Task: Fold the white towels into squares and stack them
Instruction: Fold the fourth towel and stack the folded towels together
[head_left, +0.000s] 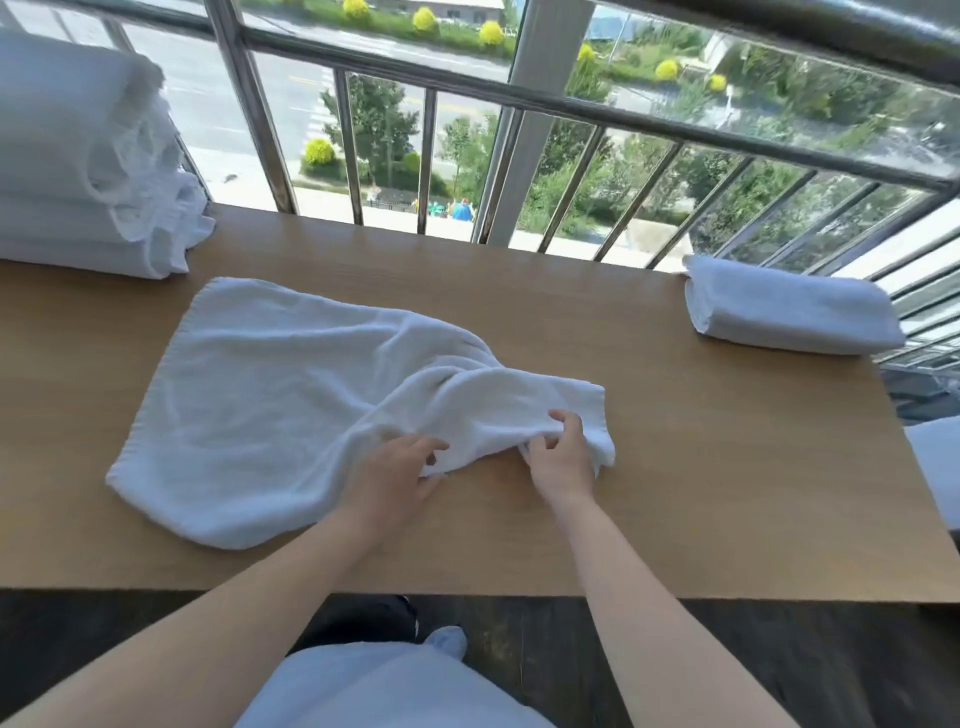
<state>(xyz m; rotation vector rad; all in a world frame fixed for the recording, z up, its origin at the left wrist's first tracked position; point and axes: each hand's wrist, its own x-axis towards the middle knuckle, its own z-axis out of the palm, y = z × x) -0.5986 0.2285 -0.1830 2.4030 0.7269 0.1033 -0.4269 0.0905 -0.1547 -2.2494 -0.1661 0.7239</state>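
Left hand (397, 470): pinching the near edge of the towel (260, 405)
Right hand (561, 457): gripping the same bunched edge
Towel: lying half spread on the tabletop (701, 467)
Folded towel (789, 312): sitting far right
Towel stack (78, 182): standing far left

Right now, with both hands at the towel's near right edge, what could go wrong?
1. The towel is twisted and bunched where the left hand and right hand pinch it. Folding from here would likely trap creases and give a lopsided square.
2. The folded towel sits at the far right corner of the table, beside the railing. A wide sweep of cloth could nudge it off.
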